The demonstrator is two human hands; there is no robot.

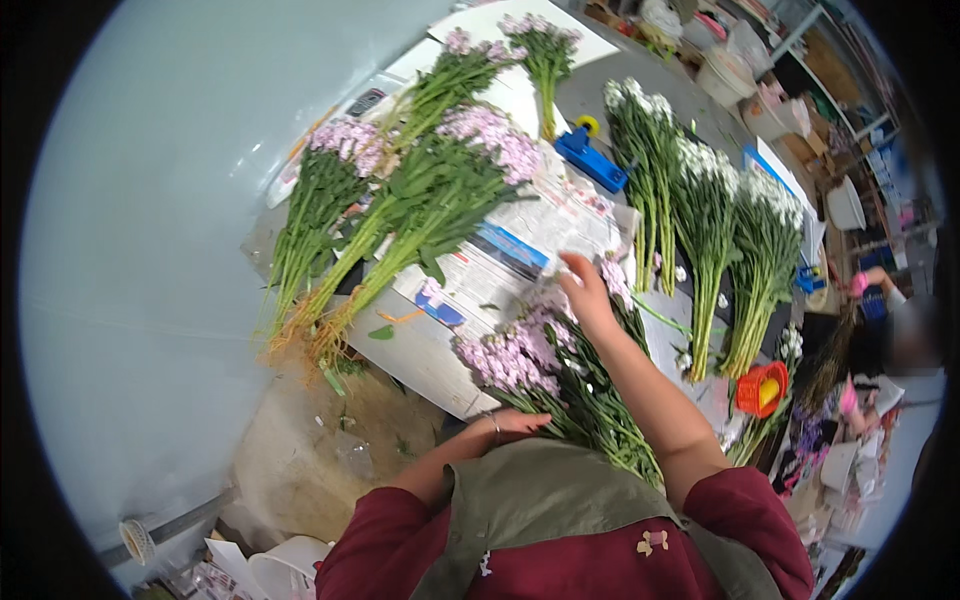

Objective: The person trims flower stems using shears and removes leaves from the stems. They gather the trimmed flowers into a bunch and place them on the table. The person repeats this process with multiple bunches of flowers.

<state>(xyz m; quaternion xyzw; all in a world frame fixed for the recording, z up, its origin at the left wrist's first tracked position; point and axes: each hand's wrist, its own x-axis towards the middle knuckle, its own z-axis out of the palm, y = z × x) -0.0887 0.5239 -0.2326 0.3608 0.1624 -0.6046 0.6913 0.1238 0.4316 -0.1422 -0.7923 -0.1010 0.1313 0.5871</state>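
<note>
Against my body lies a leafy bunch of pale pink stock flowers (pixel 517 352), its lower stems partly hidden by my apron. My left hand (pixel 521 424) holds the near-left side of this bunch, fingers stretched across the green stems. Over the bunch's far side my right hand (pixel 586 296) hovers with thumb and forefinger apart, holding nothing. Beneath the flower heads, printed newspaper (pixel 499 262) covers part of the table. More pink bunches (pixel 420 202) lie beyond, with roots on their stem ends hanging over the table's left edge.
White-flowered bunches (pixel 701 225) lie along the right side. A blue tape dispenser (pixel 592 159) stands near the back, and a red plastic basket (pixel 761 390) at the right holds something yellow. A pale wall (pixel 150 225) rises at left. Another person's arm (pixel 874 281) shows far right.
</note>
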